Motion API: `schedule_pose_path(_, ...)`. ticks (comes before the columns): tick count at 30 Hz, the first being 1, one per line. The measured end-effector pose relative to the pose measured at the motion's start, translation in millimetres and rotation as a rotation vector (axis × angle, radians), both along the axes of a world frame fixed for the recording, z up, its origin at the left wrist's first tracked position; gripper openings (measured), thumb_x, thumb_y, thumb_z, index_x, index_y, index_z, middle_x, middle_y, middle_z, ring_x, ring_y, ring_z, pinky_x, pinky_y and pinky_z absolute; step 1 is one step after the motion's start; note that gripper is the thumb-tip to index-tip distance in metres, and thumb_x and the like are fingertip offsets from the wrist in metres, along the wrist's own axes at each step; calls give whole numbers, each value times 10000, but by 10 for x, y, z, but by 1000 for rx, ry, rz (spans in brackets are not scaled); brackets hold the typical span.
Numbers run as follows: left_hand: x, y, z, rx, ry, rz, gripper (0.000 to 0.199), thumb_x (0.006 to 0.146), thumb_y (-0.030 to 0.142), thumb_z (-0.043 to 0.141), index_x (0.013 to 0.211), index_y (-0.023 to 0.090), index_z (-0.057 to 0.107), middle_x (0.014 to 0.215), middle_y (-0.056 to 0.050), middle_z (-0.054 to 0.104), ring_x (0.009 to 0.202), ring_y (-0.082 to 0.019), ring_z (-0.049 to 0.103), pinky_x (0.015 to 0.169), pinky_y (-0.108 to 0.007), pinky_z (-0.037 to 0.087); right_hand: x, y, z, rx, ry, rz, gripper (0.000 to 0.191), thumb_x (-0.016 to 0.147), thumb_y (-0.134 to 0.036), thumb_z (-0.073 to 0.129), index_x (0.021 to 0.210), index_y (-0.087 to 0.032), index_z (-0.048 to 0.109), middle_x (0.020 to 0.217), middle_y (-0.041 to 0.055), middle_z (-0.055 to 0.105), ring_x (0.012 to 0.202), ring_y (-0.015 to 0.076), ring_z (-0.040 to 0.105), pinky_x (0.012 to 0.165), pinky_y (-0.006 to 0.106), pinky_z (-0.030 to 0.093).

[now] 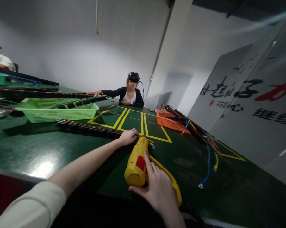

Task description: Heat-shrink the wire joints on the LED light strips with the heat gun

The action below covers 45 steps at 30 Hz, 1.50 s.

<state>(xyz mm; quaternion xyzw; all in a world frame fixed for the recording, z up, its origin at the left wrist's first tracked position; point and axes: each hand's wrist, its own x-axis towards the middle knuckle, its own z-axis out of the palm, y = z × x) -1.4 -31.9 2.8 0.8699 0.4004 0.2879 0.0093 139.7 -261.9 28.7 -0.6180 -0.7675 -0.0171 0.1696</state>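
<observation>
A yellow heat gun [136,164] with a red label is in my right hand [160,185], whose fingers wrap its body and handle. Its nozzle points away from me, toward the end of a long black cable bundle [93,129]. My left hand [129,136] is closed on that bundle's right end, just left of the nozzle. Short wires with ring terminals [152,145] stick out beyond the nozzle. The left fingertips are partly hidden.
A light green basket [59,110] stands at the left, with more black bundles over it. An orange basket [170,122] and coloured wires [208,158] lie at the right. Across the green table [69,152] sits a person [132,95]; another is at the far left.
</observation>
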Motion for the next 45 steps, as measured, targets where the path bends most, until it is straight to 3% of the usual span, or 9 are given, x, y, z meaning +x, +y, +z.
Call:
schedule_pose_path(7,-3,-3,4,-5,-6,-3,235,865,204,406,1017,227,583,1111,-5,608,989,-163,598,865,-264,458,205,-39,-28,12,-43,-99,1051,661,-685,606,1470,-173,173,1217,140,585,1058,319,571,872,452,458)
schedule_pose_path(11,14,-10,18,-43,31,104,292,936,304,326,1148,225,511,1069,-34,644,994,-189,609,896,-315,444,301,-43,-68,54,-68,-109,1011,692,-702,560,1466,-176,177,1253,143,571,1076,314,570,866,446,467)
schedule_pose_path(14,29,8,29,-66,56,127,331,952,344,287,1141,217,526,1053,-51,655,975,-203,618,890,-334,445,318,-48,-105,88,-99,-112,1011,690,-712,556,1460,-168,189,1212,154,593,1046,315,584,848,445,477)
schedule_pose_path(19,53,62,54,-98,109,105,323,926,338,328,949,202,621,1035,-49,655,995,-207,604,868,-315,458,256,-40,-158,193,-138,-77,1025,700,-738,517,1465,-170,140,1102,139,622,943,304,610,787,435,494)
schedule_pose_path(27,60,118,71,-136,111,75,245,900,307,401,997,202,601,1099,-31,628,1033,-196,585,888,-320,452,66,20,-137,211,-142,9,1031,699,-782,443,1453,-131,176,981,128,618,855,300,605,733,443,499)
schedule_pose_path(35,40,121,72,-166,74,85,233,906,337,422,1034,217,575,1108,-15,625,1017,-183,593,882,-299,445,-61,78,-96,158,-76,115,988,735,-749,443,1455,-119,196,975,113,614,883,290,592,778,456,475)
schedule_pose_path(45,-3,63,87,-144,74,74,242,912,325,386,983,217,590,1085,-9,626,997,-181,594,862,-283,442,-42,68,-72,143,-64,95,1004,696,-777,463,1450,-160,222,1007,105,620,901,285,596,774,427,461)
